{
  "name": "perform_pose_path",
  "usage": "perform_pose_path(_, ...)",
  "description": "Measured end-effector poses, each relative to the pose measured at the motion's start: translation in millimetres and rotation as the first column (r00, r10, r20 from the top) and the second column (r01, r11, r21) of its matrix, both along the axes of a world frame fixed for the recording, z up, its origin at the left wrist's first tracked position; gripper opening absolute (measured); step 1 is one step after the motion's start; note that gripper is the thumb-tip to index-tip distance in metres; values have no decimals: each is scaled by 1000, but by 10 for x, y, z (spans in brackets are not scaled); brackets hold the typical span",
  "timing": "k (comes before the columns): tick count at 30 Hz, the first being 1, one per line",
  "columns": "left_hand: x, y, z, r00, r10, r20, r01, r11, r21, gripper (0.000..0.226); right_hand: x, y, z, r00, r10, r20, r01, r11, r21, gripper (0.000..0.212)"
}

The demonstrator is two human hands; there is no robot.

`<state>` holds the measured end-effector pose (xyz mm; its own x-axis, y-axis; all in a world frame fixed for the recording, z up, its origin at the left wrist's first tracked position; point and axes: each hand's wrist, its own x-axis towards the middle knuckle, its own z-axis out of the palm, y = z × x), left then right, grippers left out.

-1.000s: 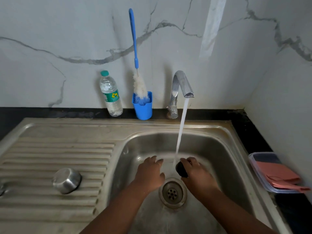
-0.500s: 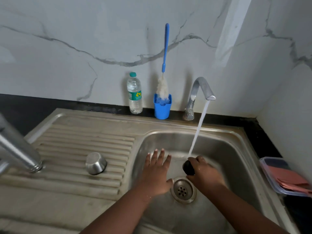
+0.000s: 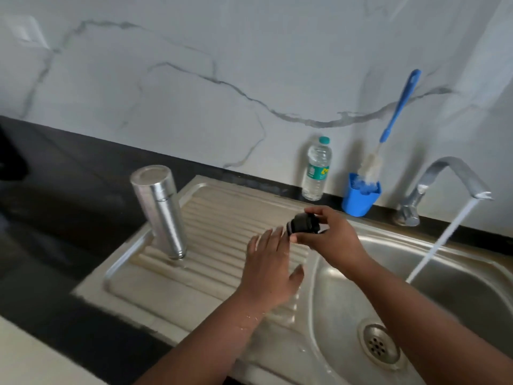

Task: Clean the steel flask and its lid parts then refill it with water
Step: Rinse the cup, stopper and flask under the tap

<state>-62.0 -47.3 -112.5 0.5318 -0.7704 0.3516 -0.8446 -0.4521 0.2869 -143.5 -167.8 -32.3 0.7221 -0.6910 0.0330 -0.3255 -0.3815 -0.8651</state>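
Now the right hand (image 3: pixel 330 234) grips the black lid stopper (image 3: pixel 302 223) over the drainboard (image 3: pixel 211 218), while the left hand (image 3: pixel 268 269) hovers released just below it. Left of both, nearer the left hand, the steel flask (image 3: pixel 159 209) stands inverted, long axis roughly upright.

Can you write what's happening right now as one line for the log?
right hand: holds black stopper over drainboard | left hand: open, empty | flask: upside down on drainboard | tap: running
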Motion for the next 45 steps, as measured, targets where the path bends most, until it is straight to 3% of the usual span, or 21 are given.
perform_pose_path(4,368,672,34,999,18,33,-12,983,-184,39,531,286,-114,984,175,-13,-174,982,70,59)
perform_pose_path(6,522,992,-21,997,17,79,10,941,-337,21,757,423,-195,958,262,-116,-266,964,-22,61)
perform_pose_path(8,701,1270,-74,994,91,62,-52,887,-459,14,960,564,-271,890,303,-341,-387,897,-214,65)
perform_pose_path(11,941,1568,-106,980,182,-77,-194,811,-552,21,1174,741,-378,788,223,-574,-523,736,-430,66)
perform_pose_path(16,1198,1737,-161,852,217,-476,-459,747,-481,64,1357,883,-584,720,190,-668,-615,620,-487,67)
perform_pose_path(19,1296,1707,-182,757,178,-629,-508,765,-396,85,1423,916,-669,729,179,-661,-609,612,-505,68)
perform_pose_path(26,1507,1596,-183,669,57,-741,-449,826,-341,113,1465,947,-728,741,164,-652,-587,630,-508,69)
perform_pose_path(30,1568,1508,-174,616,14,-787,-462,816,-347,110,1449,961,-736,748,168,-642,-576,645,-503,81)
perform_pose_path(35,1632,1420,-171,614,0,-790,-485,789,-377,92,1378,938,-651,791,159,-591,-513,699,-498,100)
perform_pose_path(40,1532,1395,53,676,18,-737,-522,717,-462,70,1193,838,-405,861,148,-486,-413,761,-501,91)
perform_pose_path(45,1304,975,756,733,-210,-647,-348,701,-623,58,823,629,-133,945,113,-307,-247,862,-443,79)
